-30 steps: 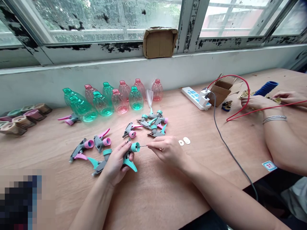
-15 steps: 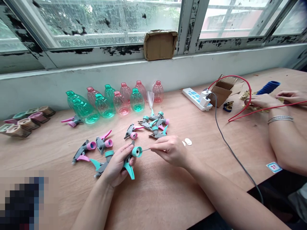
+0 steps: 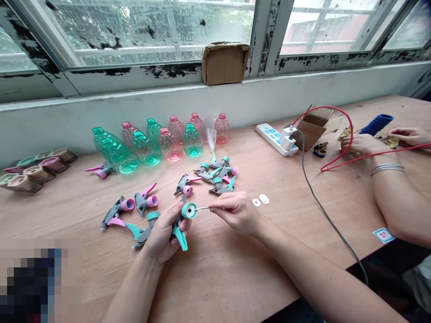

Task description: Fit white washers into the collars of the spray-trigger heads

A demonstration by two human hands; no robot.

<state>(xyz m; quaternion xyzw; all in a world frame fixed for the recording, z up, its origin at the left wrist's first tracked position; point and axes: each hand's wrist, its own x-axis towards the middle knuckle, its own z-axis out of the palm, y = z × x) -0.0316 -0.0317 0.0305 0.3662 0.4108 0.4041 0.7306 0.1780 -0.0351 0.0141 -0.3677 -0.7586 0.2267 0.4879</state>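
My left hand [image 3: 165, 233] is wrapped round a grey and teal trigger sprayer head [image 3: 189, 211], its collar turned to the right and its teal trigger pointing down. Inside the collar a white washer with a dark centre hole shows. A thin metal tweezer-like tool [image 3: 203, 207] is pinched in my right hand [image 3: 235, 211]; its tip reaches the collar's opening. Just beyond that hand lie small white washers [image 3: 264, 198]. Several more sprayer heads with pink collars [image 3: 128, 205] or teal collars [image 3: 153, 216] rest around my left hand.
Green bottles [image 3: 147, 150] and pink bottles [image 3: 171, 148] stand by the wall. At far left are small faceted containers [image 3: 22, 183]. A power strip [image 3: 274, 137] with a grey cable [image 3: 314, 197] lies right of centre. A co-worker's hands [image 3: 362, 144] work at far right.
The sprayer head in my left hand has shifted slightly left, its collar facing me more. My right hand has moved a little left and down, uncovering a washer. The co-worker's near arm moved left.
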